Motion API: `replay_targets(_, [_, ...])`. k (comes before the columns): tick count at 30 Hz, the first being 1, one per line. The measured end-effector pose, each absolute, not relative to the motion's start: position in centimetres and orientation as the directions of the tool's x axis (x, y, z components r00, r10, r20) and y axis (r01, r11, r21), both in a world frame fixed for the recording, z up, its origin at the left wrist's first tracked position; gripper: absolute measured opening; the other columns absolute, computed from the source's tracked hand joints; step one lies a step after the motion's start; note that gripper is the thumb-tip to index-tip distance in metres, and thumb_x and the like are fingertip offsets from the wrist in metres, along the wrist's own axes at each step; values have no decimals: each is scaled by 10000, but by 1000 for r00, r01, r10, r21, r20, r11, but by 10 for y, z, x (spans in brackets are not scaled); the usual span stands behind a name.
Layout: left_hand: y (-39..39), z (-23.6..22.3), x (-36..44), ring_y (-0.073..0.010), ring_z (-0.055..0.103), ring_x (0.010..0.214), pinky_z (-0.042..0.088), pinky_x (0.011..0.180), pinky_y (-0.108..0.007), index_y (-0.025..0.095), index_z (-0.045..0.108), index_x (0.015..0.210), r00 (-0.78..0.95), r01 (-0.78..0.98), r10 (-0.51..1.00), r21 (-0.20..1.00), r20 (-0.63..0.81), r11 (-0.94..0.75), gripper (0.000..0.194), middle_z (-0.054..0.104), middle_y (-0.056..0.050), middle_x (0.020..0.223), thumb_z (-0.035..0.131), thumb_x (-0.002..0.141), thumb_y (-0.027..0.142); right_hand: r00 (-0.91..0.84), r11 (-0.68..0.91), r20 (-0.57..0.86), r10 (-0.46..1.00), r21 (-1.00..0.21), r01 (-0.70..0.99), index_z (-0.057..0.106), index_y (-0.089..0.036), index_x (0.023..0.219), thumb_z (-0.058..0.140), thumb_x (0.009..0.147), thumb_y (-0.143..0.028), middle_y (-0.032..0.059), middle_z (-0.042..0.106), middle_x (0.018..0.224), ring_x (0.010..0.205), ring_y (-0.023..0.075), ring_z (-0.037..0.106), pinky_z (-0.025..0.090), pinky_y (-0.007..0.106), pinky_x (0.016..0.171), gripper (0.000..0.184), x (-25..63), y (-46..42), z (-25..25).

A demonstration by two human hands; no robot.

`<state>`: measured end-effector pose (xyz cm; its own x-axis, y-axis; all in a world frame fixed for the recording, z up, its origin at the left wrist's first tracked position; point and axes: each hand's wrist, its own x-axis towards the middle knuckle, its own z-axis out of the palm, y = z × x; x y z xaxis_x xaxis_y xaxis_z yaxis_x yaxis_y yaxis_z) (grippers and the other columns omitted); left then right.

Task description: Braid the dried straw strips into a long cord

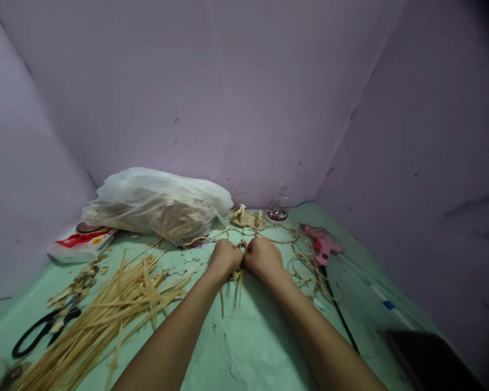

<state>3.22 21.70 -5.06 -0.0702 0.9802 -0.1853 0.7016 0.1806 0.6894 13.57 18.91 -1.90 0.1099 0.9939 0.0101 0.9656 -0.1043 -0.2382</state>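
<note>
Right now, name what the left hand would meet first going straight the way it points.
Probably the thin tan twisted cord just beyond the left hand, then the woven straw piece; its height is unclear.

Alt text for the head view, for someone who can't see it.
A person's left hand and right hand, fists close together, grip tan fibre strands over a green tabletop. To the left lie loose straw-coloured strips, scissors and a plastic bag; to the right, tangled cord and a pink glue gun; beyond, a woven piece.
</note>
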Motion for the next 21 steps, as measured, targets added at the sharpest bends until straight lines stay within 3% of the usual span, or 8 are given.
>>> replay_targets(5, [219, -53, 32, -123, 450, 449, 289, 422, -213, 121, 589, 522, -67, 692, 984, 703, -164, 164, 51, 489, -17, 443, 550, 534, 152, 68, -74, -30, 997, -289, 954, 679, -135, 703, 537, 617, -270, 153, 667, 766, 736, 227, 610, 386, 250, 567, 214, 139, 190, -13])
replay_targets(9, [219, -51, 32, -110, 426, 444, 263, 410, -205, 111, 582, 511, -54, 666, 986, 730, -159, 154, 55, 460, -6, 426, 532, 530, 128, -106, 0, -175, 979, -516, 857, 654, -135, 629, 516, 601, -205, 74, 637, 573, 539, 142, 572, 369, 199, 487, 158, 147, 189, -13])
replay_targets(11, [219, -51, 33, -100, 413, 446, 252, 408, -198, 108, 572, 500, -46, 663, 987, 734, -154, 145, 55, 442, 3, 422, 522, 522, 104, -159, -64, -285, 945, -639, 767, 623, -139, 602, 501, 594, -196, 20, 577, 470, 424, 103, 506, 351, 182, 427, 135, 151, 189, -16])
replay_targets(14, [220, -51, 33, -88, 384, 432, 229, 400, -193, 111, 543, 472, -46, 662, 987, 735, -155, 146, 53, 393, 20, 399, 513, 511, 90, -204, -147, -370, 906, -729, 668, 566, -144, 568, 487, 571, -173, -25, 497, 414, 361, 75, 435, 333, 170, 381, 84, 157, 189, -18])
replay_targets(18, [217, -46, 33, -77, 349, 396, 204, 382, -196, 124, 514, 474, -40, 633, 981, 755, -188, 171, 52, 371, 32, 382, 516, 520, 101, -244, -106, -394, 886, -685, 721, 570, -148, 597, 470, 558, -167, -22, 493, 440, 388, 81, 442, 331, 175, 392, 109, 165, 189, -9])
replay_targets(21, [210, -30, 33, -67, 321, 356, 203, 370, -193, 137, 487, 488, -20, 567, 953, 782, -302, 260, 72, 361, 42, 365, 516, 551, 116, -120, -43, -341, 932, -435, 900, 620, -160, 622, 529, 527, -185, 14, 558, 514, 508, 130, 522, 348, 203, 454, 134, 177, 188, 5])
